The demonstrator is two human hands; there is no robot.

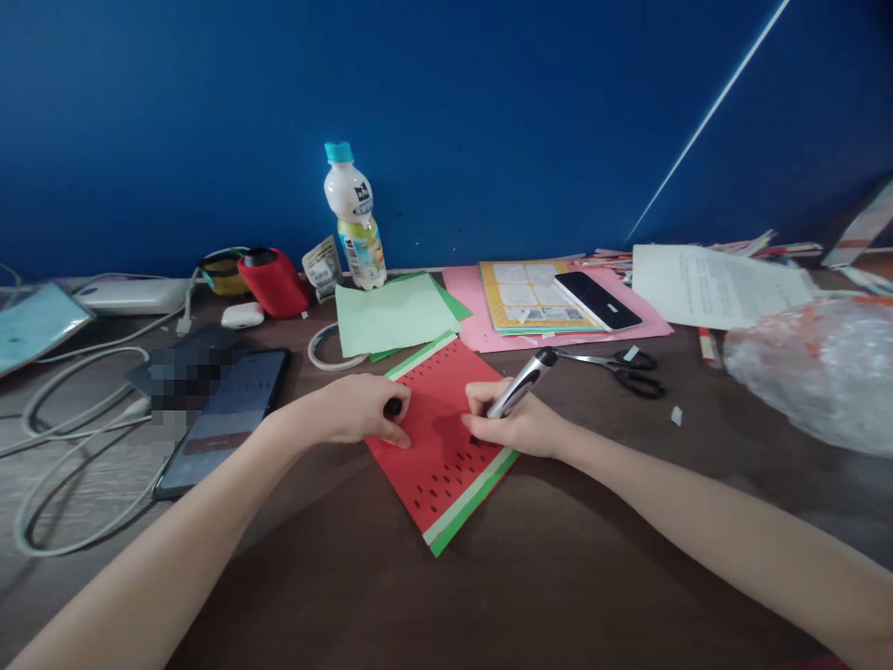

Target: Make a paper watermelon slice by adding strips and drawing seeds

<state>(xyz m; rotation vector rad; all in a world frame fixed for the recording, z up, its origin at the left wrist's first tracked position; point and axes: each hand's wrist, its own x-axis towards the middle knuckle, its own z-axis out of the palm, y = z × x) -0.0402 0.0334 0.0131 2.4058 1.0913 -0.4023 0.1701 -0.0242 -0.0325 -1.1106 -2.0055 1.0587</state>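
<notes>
A red paper sheet [425, 437] lies turned at an angle on the table, with light and dark green strips along two edges and rows of black seed-like marks. My right hand [520, 423] is closed round a silver and black marker [517, 386], whose tip is low over the red paper near the lower green strip. At the sheet's left side my left hand [366, 409] rests with curled fingers round a black marker cap [393, 408]. Light green paper [397, 316] lies just behind the red sheet.
Scissors [620, 365] lie to the right, near a phone [598, 301] on pink paper [467, 302]. A bottle [355, 219] stands at the back. Left are another phone [223, 423] and a looped cable [90, 540]. A clear plastic bag [816, 372] sits far right.
</notes>
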